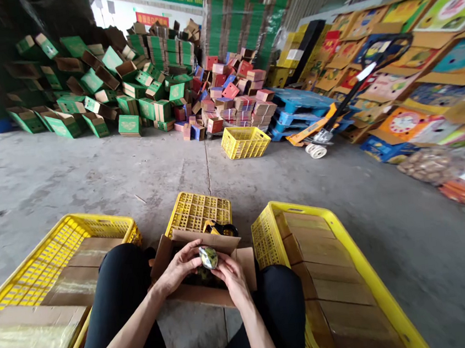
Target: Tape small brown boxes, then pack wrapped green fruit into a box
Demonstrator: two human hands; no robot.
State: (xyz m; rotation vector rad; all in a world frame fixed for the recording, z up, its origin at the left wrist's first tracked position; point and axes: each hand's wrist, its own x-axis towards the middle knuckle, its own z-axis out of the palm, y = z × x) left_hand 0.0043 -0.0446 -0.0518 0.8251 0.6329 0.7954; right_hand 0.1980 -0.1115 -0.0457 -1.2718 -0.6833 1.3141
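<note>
I sit with an open cardboard box point(203, 294) between my knees. Both hands are held over it. My left hand point(180, 268) and my right hand point(231, 274) close their fingers round a small shiny round object point(208, 257), grey-green with a yellowish patch; I cannot name it. Dark items lie inside the box under my hands. Behind the box stands an upturned yellow crate point(198, 211) with a yellow and black tool point(217, 229) on it.
A yellow crate point(57, 242) with sealed cartons is at my left, another yellow crate point(348, 250) with cartons at my right. Across the concrete floor lie piles of green boxes point(94, 83) and red-blue boxes point(228, 97), a small yellow basket point(246, 141), a pallet jack point(327, 125) and flattened cartons point(411, 55).
</note>
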